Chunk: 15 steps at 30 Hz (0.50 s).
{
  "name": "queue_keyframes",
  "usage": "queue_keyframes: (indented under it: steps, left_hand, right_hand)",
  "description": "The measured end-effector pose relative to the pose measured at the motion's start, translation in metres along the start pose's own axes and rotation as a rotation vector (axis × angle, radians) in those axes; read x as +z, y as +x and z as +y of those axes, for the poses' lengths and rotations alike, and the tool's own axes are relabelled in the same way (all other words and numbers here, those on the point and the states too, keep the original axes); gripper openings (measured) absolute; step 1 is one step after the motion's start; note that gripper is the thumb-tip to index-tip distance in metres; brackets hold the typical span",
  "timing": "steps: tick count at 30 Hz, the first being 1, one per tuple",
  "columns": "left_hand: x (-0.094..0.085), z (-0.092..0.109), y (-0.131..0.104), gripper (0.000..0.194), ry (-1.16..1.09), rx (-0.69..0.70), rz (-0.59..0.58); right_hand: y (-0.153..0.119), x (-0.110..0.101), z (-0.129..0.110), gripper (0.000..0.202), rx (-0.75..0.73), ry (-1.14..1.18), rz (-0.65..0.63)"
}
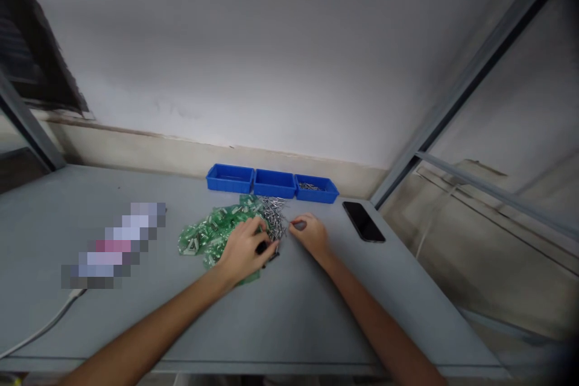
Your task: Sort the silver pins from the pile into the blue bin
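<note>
A heap of small green plastic bags lies mid-table, with loose metal screw-like pieces at its right side. Over the right part of the bags is my left hand, its fingers curled round something dark that I cannot make out. Small dark pieces lie by its thumb. My right hand is just right of the metal pieces, thumb and forefinger pinched together; anything between the tips is too small to name.
Three blue trays stand in a row against the wall: left, middle and right, the right one holding metal pieces. A black phone lies at right. A blurred-out object with a white cable is at left.
</note>
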State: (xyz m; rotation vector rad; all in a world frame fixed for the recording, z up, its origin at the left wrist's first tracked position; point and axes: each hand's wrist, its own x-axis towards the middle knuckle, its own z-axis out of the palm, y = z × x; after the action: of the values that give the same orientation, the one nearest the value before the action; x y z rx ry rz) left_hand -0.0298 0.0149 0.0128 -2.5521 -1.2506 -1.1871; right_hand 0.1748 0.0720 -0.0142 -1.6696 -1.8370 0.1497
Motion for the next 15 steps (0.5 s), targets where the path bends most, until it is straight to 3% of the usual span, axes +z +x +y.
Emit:
queue_keyframes:
  steps: [4,7,11,15]
  left_hand:
    - [0.002,-0.011,0.004,0.025,-0.017,-0.143,0.037]
    - [0.002,-0.012,0.006,0.018,-0.12,-0.214,0.064]
    - [0.002,-0.004,0.007,0.022,-0.34,-0.259,0.13]
    - [0.004,0.002,0.005,0.018,-0.437,-0.244,0.142]
  right_hand:
    - [0.001,-0.009,-0.005,0.012,0.025,0.116,0.081]
    - [0.0,-0.016,-0.013,0.02,0.092,0.383,0.105]
    - [-0.005,-0.02,-0.025,0.03,0.205,0.77,-0.103]
    - [-0.011,-0.018,-0.034,0.028,0.182,0.858,-0.252]
